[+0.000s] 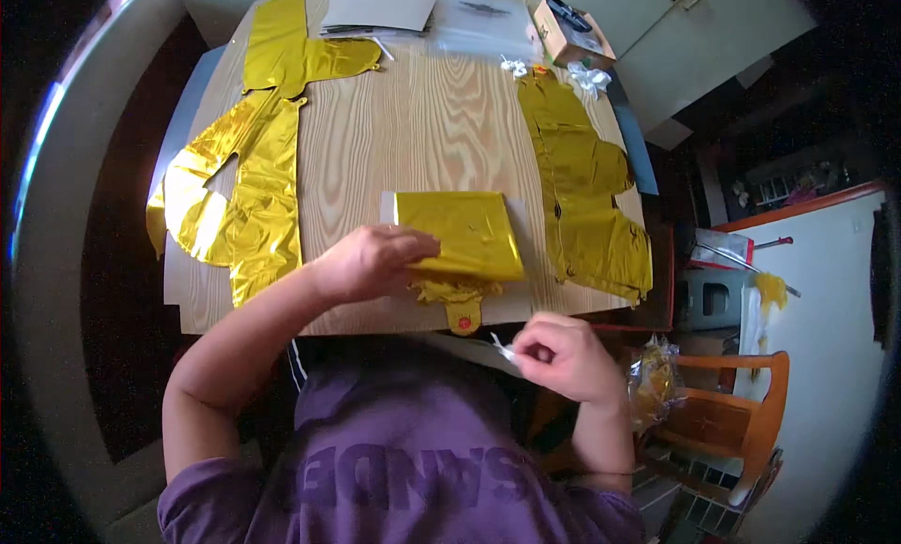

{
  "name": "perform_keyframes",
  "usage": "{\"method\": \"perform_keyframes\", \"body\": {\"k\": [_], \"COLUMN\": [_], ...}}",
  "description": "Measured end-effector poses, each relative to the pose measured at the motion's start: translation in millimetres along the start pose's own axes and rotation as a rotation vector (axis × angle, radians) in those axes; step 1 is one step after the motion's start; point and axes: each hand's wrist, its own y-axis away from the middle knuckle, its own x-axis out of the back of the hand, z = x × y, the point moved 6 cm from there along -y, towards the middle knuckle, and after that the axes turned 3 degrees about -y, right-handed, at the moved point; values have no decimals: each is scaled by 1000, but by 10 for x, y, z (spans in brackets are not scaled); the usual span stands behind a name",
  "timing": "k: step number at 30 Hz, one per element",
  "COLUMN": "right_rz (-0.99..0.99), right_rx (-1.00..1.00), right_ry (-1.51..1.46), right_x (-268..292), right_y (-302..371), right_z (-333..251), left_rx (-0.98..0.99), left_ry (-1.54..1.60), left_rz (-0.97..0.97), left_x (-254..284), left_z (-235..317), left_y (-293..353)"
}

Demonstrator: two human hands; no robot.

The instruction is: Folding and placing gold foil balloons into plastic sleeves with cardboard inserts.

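Note:
A folded gold foil balloon (458,229) lies near the table's front edge, on top of a pale sheet (387,206) that shows at its sides. Its crinkled lower end and a round-ended tab (464,319) with a red dot stick out toward me. My left hand (380,260) rests on the left part of the folded foil, fingers stretched out and holding nothing. Just off the table edge, right of the tab, my right hand (565,354) is closed in a pinch on a small thin white strip (504,347); its exact kind is unclear.
Flat gold foil balloons lie at the left (266,187) and right (582,183). Along the back are a stack of white cards (378,6), clear plastic bags (479,23) and a cardboard box (568,39) holding a dark object. A wooden chair (741,413) stands at right.

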Motion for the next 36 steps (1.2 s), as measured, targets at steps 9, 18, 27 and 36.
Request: {"method": "perform_keyframes", "body": {"k": [9, 18, 27, 36], "right_rz": [134, 239, 344, 736], "right_rx": [202, 410, 253, -57], "right_ry": [499, 509, 78, 757], "right_x": [-262, -435, -180, -84], "right_y": [-304, -328, -780, -1107], "right_z": [-51, 226, 321, 326], "left_rx": [164, 183, 206, 205], "left_ry": [34, 65, 80, 77], "left_rz": [17, -12, 22, 19], "left_x": [146, 207, 307, 190], "left_z": [-61, -66, -172, -180], "left_y": [-194, -272, -335, -299]}}
